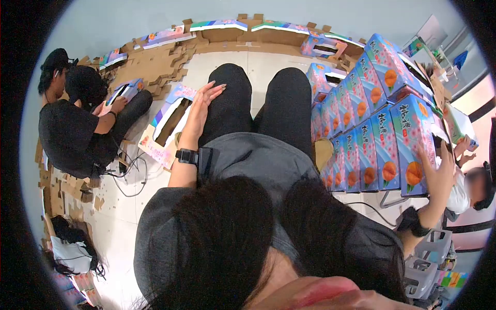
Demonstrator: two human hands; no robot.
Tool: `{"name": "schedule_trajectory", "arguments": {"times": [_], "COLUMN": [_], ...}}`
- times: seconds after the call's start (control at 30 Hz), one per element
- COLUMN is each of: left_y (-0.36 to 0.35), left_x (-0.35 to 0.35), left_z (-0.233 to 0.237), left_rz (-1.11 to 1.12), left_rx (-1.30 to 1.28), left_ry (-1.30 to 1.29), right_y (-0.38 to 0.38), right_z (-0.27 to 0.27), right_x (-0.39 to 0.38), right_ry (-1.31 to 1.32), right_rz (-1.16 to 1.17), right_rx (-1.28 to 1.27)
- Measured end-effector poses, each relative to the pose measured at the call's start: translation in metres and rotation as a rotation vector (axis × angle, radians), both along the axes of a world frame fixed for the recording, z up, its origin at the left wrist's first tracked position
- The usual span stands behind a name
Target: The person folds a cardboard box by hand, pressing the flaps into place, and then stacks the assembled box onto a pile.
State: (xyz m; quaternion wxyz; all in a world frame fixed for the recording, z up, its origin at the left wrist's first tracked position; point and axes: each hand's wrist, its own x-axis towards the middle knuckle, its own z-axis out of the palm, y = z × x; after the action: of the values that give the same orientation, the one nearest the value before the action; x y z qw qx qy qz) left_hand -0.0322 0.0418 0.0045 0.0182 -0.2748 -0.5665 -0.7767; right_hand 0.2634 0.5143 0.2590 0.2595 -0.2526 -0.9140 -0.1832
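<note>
My left hand (202, 106), with a dark watch on its wrist, lies on my left thigh near the knee. Its fingers are stretched out and hold nothing. Beside it is a printed carton (165, 126) with a long dark opening. On my other side, my right hand (439, 168) reaches to the nearest end of the lower row of blue and pink peach-print cartons (408, 144). The fingers are spread against that end carton, around its edge; part of the contact is hidden. A second row of the same cartons (382, 72) stands above and behind.
Flattened brown cardboard (160, 59) lines the floor and wall edge, with more printed cartons (219, 25) along it. A person in black (77, 124) sits at left handling a carton. Another person (460, 191) is at far right. A black cable (137, 178) crosses the floor; grey plastic bins (421, 276) stand lower right.
</note>
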Motion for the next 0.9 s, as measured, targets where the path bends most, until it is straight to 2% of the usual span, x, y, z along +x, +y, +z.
{"name": "schedule_trajectory", "arguments": {"times": [0.1, 0.2, 0.33, 0.9], "left_y": [0.001, -0.001, -0.004, -0.005], "left_x": [0.003, 0.004, 0.001, 0.002], "left_z": [0.005, 0.002, -0.002, -0.002], "left_rz": [-0.013, -0.027, -0.027, -0.038], "left_rx": [-0.006, -0.007, 0.011, 0.004], "left_ry": [0.004, -0.025, -0.082, -0.078], "right_y": [-0.007, 0.0, 0.013, 0.022], "right_z": [-0.015, -0.051, -0.059, -0.065], "right_x": [0.03, 0.041, 0.038, 0.017], "right_ry": [0.129, 0.245, 0.371, 0.396], "right_rz": [0.084, 0.047, 0.095, 0.098], "right_rx": [-0.183, -0.12, -0.134, -0.078]}}
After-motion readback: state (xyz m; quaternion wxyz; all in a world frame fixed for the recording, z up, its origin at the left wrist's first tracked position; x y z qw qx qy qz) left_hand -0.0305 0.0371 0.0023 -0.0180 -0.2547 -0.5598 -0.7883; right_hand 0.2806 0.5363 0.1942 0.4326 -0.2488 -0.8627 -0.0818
